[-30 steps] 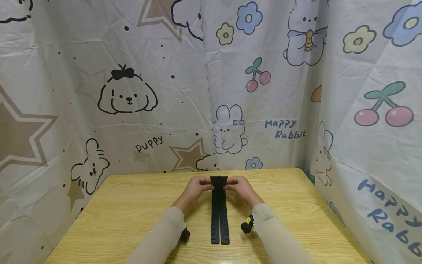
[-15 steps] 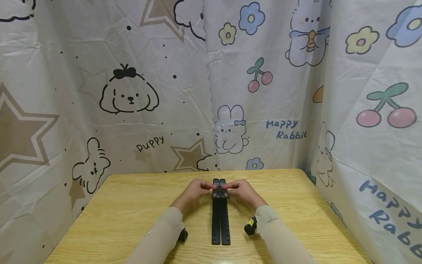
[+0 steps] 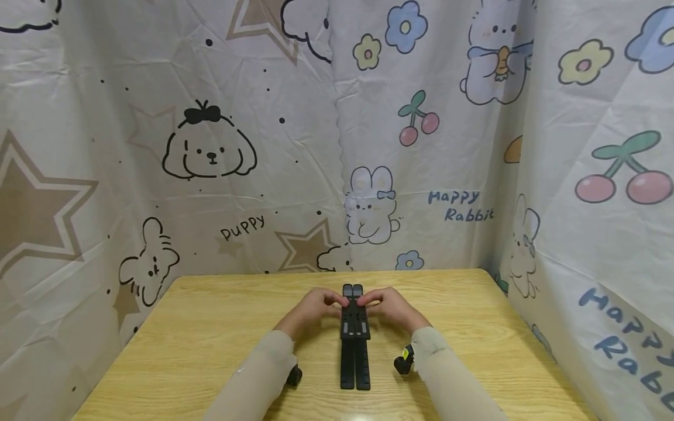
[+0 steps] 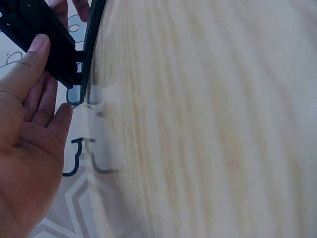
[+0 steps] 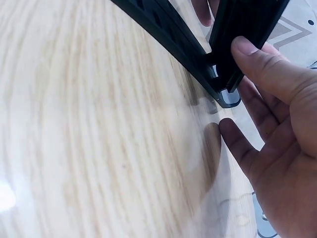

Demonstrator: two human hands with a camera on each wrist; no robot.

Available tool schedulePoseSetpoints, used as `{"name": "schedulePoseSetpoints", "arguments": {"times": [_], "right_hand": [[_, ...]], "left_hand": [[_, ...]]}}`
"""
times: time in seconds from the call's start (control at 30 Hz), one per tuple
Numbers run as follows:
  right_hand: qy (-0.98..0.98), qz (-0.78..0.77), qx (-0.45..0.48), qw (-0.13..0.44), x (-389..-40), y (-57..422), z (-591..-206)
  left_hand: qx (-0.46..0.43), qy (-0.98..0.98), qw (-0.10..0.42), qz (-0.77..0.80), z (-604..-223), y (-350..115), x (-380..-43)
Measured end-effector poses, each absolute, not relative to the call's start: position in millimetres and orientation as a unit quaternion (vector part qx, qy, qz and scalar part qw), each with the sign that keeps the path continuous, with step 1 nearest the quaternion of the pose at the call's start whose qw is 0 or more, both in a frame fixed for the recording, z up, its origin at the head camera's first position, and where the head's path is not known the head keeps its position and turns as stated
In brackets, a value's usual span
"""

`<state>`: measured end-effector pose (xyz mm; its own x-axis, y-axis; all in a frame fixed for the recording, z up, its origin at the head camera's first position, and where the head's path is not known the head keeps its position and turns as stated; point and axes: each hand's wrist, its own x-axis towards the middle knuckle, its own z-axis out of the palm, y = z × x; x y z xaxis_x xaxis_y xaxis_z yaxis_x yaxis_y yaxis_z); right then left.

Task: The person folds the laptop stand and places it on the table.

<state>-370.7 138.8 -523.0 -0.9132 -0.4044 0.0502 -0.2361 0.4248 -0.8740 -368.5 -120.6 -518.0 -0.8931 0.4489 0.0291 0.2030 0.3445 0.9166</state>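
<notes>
A black folding laptop stand (image 3: 355,318) lies lengthwise at the middle of the table, its hinged end away from me. Its upper panel tilts over two long notched base strips (image 3: 347,365). My left hand (image 3: 313,311) pinches the panel's left edge near the far end, thumb on top. From the other side my right hand (image 3: 391,308) pinches the right edge in the same way. In both wrist views a gap shows between the raised panel (image 5: 242,39) and the base strips (image 5: 171,42); the thumb presses the panel while other fingers sit behind it.
The wooden table (image 3: 226,316) has its far edge close beyond the stand. A printed curtain (image 3: 295,175) hangs behind it and along the right side. A small black wrist device (image 3: 404,359) sits at the right cuff, and another at the left.
The stand's upper panel has swung from upright down toward me over the base strips. Both hands have stayed at the far end, thumbs shifting onto its top.
</notes>
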Motion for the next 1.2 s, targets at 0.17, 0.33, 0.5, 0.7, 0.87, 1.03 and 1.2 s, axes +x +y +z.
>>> {"name": "schedulePoseSetpoints", "arguments": {"times": [0.17, 0.33, 0.5, 0.7, 0.87, 1.03, 1.2], "right_hand": [[0.84, -0.494, -0.208, 0.086, -372, 139, -526], [0.831, -0.502, -0.223, 0.083, -371, 137, -528], [0.834, -0.492, -0.235, 0.082, -368, 137, -529], [0.85, -0.467, -0.23, 0.082, -367, 135, -531], [0.851, -0.467, -0.227, 0.079, -368, 136, -535], [0.853, -0.462, -0.23, 0.082, -369, 136, -538], [0.854, -0.453, -0.245, 0.072, -368, 136, -536]], "left_hand": [[0.201, 0.818, 0.122, 0.525, -517, -119, -366], [0.219, 0.83, 0.113, 0.499, -518, -118, -368], [0.231, 0.839, 0.112, 0.48, -520, -116, -369], [0.253, 0.861, 0.095, 0.431, -519, -113, -368], [0.246, 0.867, 0.095, 0.424, -521, -113, -369], [0.252, 0.875, 0.091, 0.402, -524, -113, -370], [0.271, 0.886, 0.076, 0.37, -523, -111, -371]]}}
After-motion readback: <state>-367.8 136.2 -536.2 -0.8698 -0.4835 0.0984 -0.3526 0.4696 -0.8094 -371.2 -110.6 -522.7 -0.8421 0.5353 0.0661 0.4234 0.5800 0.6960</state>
